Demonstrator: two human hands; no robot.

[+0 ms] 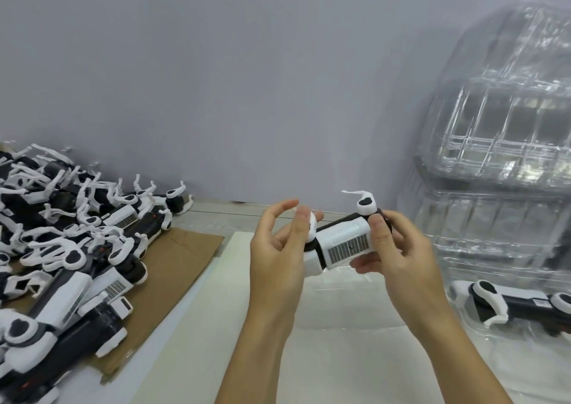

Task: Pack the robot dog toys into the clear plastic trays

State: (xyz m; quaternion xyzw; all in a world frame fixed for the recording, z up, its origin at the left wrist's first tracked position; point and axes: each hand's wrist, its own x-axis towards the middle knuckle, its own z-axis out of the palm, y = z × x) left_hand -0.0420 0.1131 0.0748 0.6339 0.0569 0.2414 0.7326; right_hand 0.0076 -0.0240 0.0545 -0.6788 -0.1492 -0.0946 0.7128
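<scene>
While the heap of unpacked robot dog toys (71,249) waits on the cardboard (173,267) at the left, one toy (343,243) is held above the table between both hands. The right hand (398,249) clamps its body near the raised leg, steadying it; the left hand (278,249) pinches the other end, probably folding a leg flat to fit. Stacked clear trays (506,137) stand right, one dog already lying in a tray (463,323) below.
</scene>
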